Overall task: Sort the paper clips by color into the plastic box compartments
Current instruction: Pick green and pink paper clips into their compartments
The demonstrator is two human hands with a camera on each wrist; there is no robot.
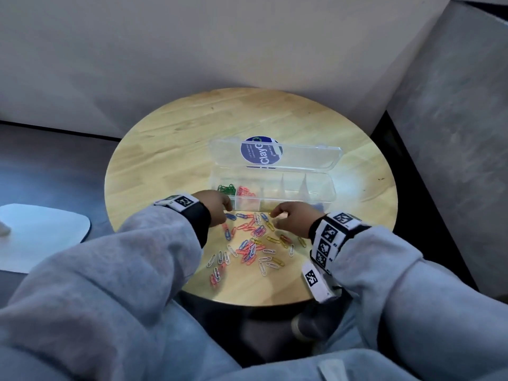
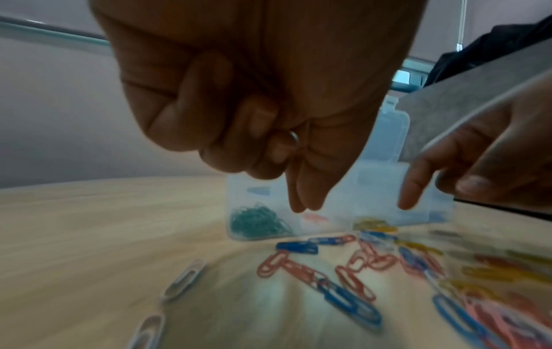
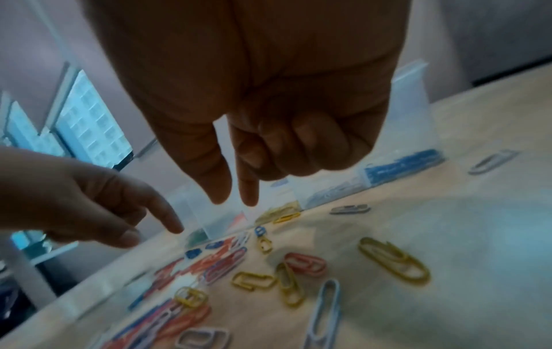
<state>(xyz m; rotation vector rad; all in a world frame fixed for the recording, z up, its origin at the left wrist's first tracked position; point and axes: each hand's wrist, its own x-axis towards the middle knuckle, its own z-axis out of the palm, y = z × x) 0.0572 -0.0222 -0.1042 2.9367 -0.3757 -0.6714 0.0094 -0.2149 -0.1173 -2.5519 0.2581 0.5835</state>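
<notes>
Both hands (image 1: 217, 206) (image 1: 292, 220) hover mid-frame, fingertips pinched, contents unclear; scattered coloured wire paper clips (image 1: 251, 243) just below; clear plastic compartment box (image 1: 327, 185) just above.

A: The head camera looks steeply down from above at the round table (image 1: 170, 149).

B: And the wrist cameras?

A: Both sit low and close, facing forward along the fingers; each shows the clear plastic box (image 2: 385, 189) (image 3: 418, 113) and scattered paper clips (image 2: 352, 271) (image 3: 298, 271).
</notes>
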